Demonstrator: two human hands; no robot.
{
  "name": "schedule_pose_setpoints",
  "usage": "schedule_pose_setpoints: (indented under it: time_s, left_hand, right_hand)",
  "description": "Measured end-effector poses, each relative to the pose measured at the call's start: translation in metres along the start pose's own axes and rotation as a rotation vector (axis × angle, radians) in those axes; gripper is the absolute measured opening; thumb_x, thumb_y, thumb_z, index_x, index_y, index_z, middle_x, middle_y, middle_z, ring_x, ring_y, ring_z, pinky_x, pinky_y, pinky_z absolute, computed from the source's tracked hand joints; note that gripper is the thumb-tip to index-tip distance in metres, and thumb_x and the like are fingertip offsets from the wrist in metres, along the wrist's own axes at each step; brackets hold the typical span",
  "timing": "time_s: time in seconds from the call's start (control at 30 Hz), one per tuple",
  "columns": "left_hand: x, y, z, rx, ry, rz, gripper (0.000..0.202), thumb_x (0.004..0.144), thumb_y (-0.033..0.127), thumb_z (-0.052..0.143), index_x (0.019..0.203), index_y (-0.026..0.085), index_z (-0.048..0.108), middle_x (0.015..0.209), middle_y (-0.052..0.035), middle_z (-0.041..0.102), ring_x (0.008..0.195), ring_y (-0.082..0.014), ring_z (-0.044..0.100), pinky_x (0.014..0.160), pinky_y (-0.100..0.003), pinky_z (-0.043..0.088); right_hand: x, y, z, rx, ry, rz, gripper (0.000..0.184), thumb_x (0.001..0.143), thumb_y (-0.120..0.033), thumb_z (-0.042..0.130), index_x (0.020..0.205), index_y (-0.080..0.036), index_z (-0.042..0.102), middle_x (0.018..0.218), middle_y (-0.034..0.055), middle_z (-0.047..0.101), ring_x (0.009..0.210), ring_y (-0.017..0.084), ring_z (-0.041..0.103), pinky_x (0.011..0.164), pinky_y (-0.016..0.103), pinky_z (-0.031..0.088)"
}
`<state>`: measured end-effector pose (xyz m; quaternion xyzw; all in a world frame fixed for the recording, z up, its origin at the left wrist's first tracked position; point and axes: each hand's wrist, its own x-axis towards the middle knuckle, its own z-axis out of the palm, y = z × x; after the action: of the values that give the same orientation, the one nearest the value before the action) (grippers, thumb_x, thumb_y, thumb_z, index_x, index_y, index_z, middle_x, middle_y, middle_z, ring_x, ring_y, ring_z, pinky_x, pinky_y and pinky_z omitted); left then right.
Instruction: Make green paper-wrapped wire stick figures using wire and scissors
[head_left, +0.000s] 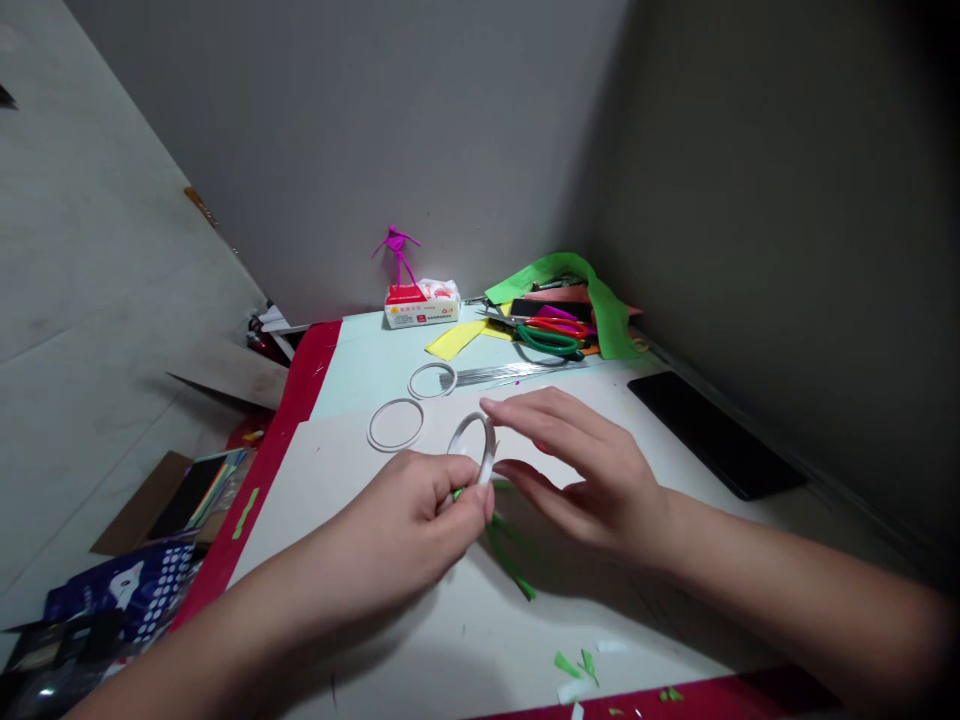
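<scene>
My left hand [420,510] pinches a white ring [487,445] between thumb and fingers, holding it tilted up above the table. A thin green strip [514,565] hangs below that hand; where its upper end goes is hidden. Beside the ring, my right hand [592,465] has its fingers and thumb apart, with the fingertips close to the ring's right edge. Whether they touch it, I cannot tell. Two more white rings lie flat on the table beyond my left hand: a nearer ring [396,447] and a farther ring [433,395].
Thin metal wires [510,373] lie behind the rings. Green-handled scissors [551,340] rest among coloured paper, with a green crepe strip [611,320] behind. A pink figure [396,245] stands on a small box [422,312]. A black phone [712,430] lies right; green scraps [577,665] lie near the front edge.
</scene>
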<state>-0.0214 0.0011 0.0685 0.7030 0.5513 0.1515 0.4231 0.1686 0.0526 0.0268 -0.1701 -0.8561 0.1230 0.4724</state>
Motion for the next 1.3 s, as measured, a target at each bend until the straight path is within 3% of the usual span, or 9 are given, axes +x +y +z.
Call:
schedule_pose_setpoints:
  time_s: [0.17,0.27,0.4,0.57,0.77,1.0,1.17,1.3]
  left_hand:
    - [0.004,-0.002,0.0,0.046,-0.024,0.012,0.029,0.093,0.032,0.036,0.066,0.02,0.038,0.065,0.0054,0.037,0.059,-0.011,0.034,0.052,-0.025,0.028]
    - [0.004,-0.004,0.002,0.055,-0.012,0.036,0.028,0.093,0.03,0.035,0.068,0.02,0.041,0.067,0.0049,0.043,0.061,-0.0113,0.038,0.056,-0.025,0.031]
    - [0.003,-0.006,0.004,0.068,0.013,0.033,0.029,0.094,0.03,0.035,0.067,0.02,0.041,0.066,0.005,0.045,0.061,-0.0111,0.04,0.057,-0.026,0.032]
    - [0.004,-0.007,0.004,0.051,0.001,0.042,0.031,0.095,0.032,0.034,0.068,0.02,0.042,0.067,0.005,0.045,0.062,-0.0111,0.039,0.056,-0.025,0.031]
    - [0.003,-0.004,0.004,-0.077,-0.014,0.031,0.032,0.095,0.031,0.036,0.066,0.02,0.039,0.063,0.0059,0.041,0.059,-0.0099,0.037,0.054,-0.023,0.03]
    - [0.0,0.005,0.003,-0.347,-0.156,-0.169,0.033,0.095,0.04,0.034,0.073,0.02,0.049,0.042,0.0087,0.038,0.041,-0.0093,0.03,0.043,-0.021,0.026]
    - [0.002,0.005,0.0,-0.593,-0.275,-0.155,0.031,0.092,0.03,0.038,0.066,0.018,0.051,0.036,0.0087,0.038,0.034,-0.0057,0.023,0.037,-0.018,0.019]
    - [0.006,0.001,0.002,-0.769,-0.307,-0.105,0.029,0.088,0.026,0.041,0.06,0.018,0.049,0.03,0.0094,0.034,0.028,-0.0037,0.014,0.033,-0.018,0.01]
  right_hand:
    - [-0.002,0.005,0.002,-0.131,0.039,-0.146,0.028,0.08,-0.008,0.062,0.106,-0.018,0.065,0.097,0.0103,0.067,0.089,0.022,0.061,0.074,0.038,0.051]
    - [-0.001,0.005,0.001,-0.227,0.054,-0.204,0.027,0.078,-0.008,0.065,0.104,-0.015,0.066,0.095,0.0118,0.07,0.089,0.024,0.06,0.072,0.04,0.05]
    - [0.0,0.003,0.0,-0.215,0.033,-0.188,0.032,0.08,-0.007,0.063,0.112,-0.011,0.063,0.093,0.0118,0.07,0.085,0.023,0.06,0.071,0.04,0.049]
    - [0.001,0.002,-0.001,-0.196,-0.032,-0.147,0.011,0.083,-0.014,0.062,0.093,-0.013,0.066,0.088,0.0105,0.069,0.085,0.023,0.058,0.073,0.041,0.048]
    - [0.0,0.003,0.002,-0.128,-0.029,-0.117,0.006,0.084,-0.014,0.06,0.09,-0.014,0.061,0.09,0.011,0.066,0.086,0.022,0.057,0.074,0.04,0.047]
    - [-0.002,-0.002,0.003,-0.059,-0.067,-0.104,0.012,0.083,-0.009,0.054,0.094,-0.013,0.055,0.09,0.0121,0.059,0.082,0.022,0.053,0.07,0.039,0.045]
    - [0.0,-0.018,0.003,0.149,-0.055,0.039,0.016,0.082,-0.002,0.047,0.091,-0.015,0.049,0.084,0.0078,0.051,0.081,0.019,0.048,0.07,0.035,0.044]
    - [0.0,-0.016,0.004,0.409,0.036,0.386,0.011,0.093,-0.014,0.042,0.086,-0.019,0.047,0.084,0.0037,0.048,0.081,0.016,0.048,0.074,0.033,0.042]
